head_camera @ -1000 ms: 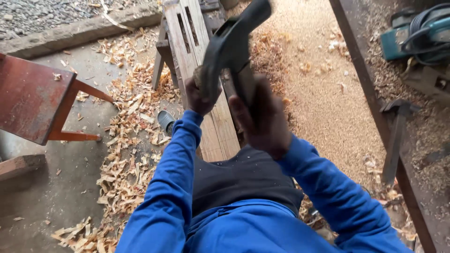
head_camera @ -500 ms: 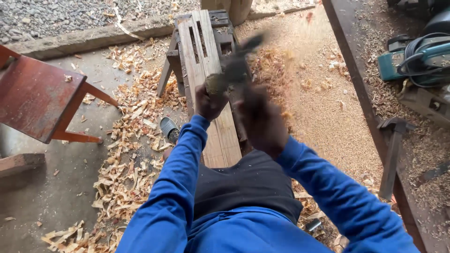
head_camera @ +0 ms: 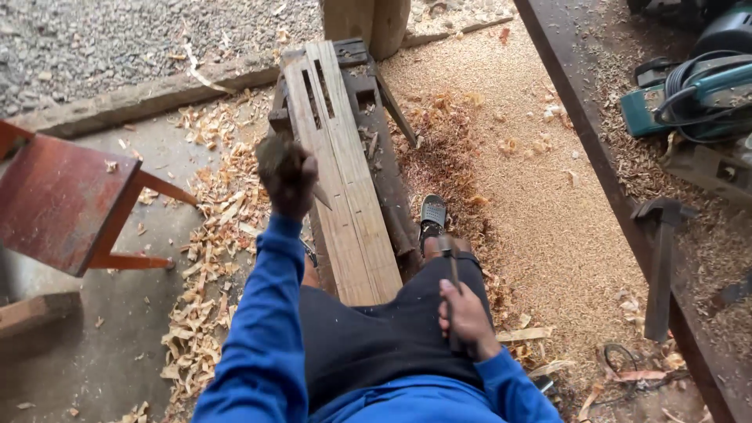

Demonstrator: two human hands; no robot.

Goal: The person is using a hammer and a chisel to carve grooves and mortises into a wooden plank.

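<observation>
The two hands, which half a second earlier were clasped together on a tool raised over the plank, had parted. The left hand (head_camera: 287, 174) was up over the left edge of the long pale plank (head_camera: 342, 176), blurred, its fingers curled around something dark; what it held could not be told. The right hand (head_camera: 468, 319) had dropped to the right thigh, closed around the thin handle of a tool (head_camera: 453, 286) whose head lay near the knee.

One plank lay along one dark wooden bench (head_camera: 385, 160), the person sitting astride its near end in blue sleeves and dark shorts. The plank carried two narrow slots near its far end. One sandalled foot (head_camera: 432, 219) showed just right of the bench; a second foot could barely be seen on the left. One red stool (head_camera: 64, 202) stood well apart to the left. On the worktable (head_camera: 583, 149) along the right edge lay one teal power tool (head_camera: 693, 98) with a coiled cord, and one hammer (head_camera: 662, 258) lying partly over the table's edge. No readable label or package could be made out.

Pale shavings (head_camera: 211, 258) crowded the floor left of the bench; fine sawdust (head_camera: 517, 172) covered the strip between bench and table, otherwise open. Bare concrete lay between stool and shavings.
</observation>
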